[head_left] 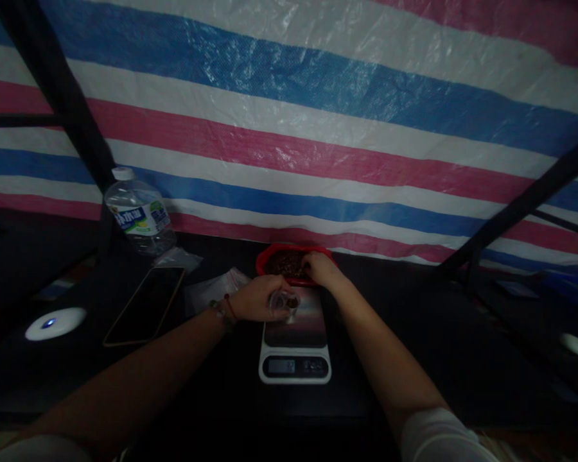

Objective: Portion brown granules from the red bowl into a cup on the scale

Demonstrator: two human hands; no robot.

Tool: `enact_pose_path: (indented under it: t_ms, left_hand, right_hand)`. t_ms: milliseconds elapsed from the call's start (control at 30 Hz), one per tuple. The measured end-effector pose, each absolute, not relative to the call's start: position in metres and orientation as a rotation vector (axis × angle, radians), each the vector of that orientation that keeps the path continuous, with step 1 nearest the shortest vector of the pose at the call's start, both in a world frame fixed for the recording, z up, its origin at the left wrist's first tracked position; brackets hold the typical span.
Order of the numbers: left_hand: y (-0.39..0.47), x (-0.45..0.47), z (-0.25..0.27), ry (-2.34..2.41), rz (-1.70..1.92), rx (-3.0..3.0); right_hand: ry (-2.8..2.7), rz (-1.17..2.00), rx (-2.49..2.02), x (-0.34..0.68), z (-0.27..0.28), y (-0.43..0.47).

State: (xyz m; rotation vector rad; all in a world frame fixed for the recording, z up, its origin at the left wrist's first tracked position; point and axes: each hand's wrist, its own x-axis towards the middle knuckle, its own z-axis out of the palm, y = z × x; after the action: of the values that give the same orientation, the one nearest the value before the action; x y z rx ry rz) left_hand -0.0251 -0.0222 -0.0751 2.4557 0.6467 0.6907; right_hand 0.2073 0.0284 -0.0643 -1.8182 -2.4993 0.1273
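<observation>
A white kitchen scale [296,367] with a lit display stands in front of me. Over its shiny plate, my left hand [257,298] is closed around a small clear plastic cup [280,306], which has a little dark matter in it. Whether the cup touches the plate I cannot tell. Behind the scale sits a red bowl [261,263] of small brown pieces [289,262], too dim to name. My right hand [320,268] reaches over the bowl's right side with its fingers bent down together at the pieces. Anything between those fingertips is hidden.
Left of my hands lie clear plastic bags [212,292], a dark phone [147,305] and a white computer mouse [55,323]. A large clear bottle [139,215] stands behind them. Striped plastic sheeting [289,141] hangs behind the black table [385,359], between slanted dark posts [62,83].
</observation>
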Motion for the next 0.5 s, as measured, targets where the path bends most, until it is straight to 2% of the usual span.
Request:
enact_pose_path:
  t_ms: [133,367,500]
  left_hand:
    - [-0.021,-0.023,-0.081,0.727,0.801,2.346]
    - [-0.006,-0.022,-0.092,1.198,1.214,2.208]
    - [-0.001,-0.02,-0.093,1.232,1.31,2.177]
  right_hand:
    - [-2.523,0.122,-1.809,0.206,-0.067,0.028]
    - [-2.487,0.114,-1.77,0.207,-0.068,0.028]
    - [-2.418,0.13,-1.698,0.208,-0.068,0.03]
